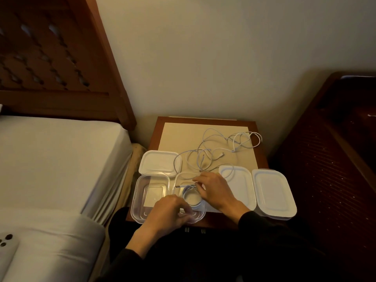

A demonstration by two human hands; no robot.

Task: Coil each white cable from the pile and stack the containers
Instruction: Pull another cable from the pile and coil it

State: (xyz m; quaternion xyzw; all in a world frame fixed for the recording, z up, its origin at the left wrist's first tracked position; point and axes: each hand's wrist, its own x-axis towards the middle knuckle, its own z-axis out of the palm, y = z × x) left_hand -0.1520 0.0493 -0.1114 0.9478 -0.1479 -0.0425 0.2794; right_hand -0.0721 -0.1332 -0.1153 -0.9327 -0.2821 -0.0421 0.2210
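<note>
Bedside table (158, 127) crowded along front edge, both hands (168, 210) (215, 190) pinching coiled cable (192, 197), back-left corner bare.

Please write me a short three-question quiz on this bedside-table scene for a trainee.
1. True or false: every white cable is already coiled.
2. Where does the coiled cable lie? A) in a clear container B) on the bed C) on a lid
3. Fill in: the closed container stands at the table's ____ edge.

Key:
1. False: a loose cable pile remains on the table.
2. A: the clear container, between the left hand and right hand.
3. Right.
</note>
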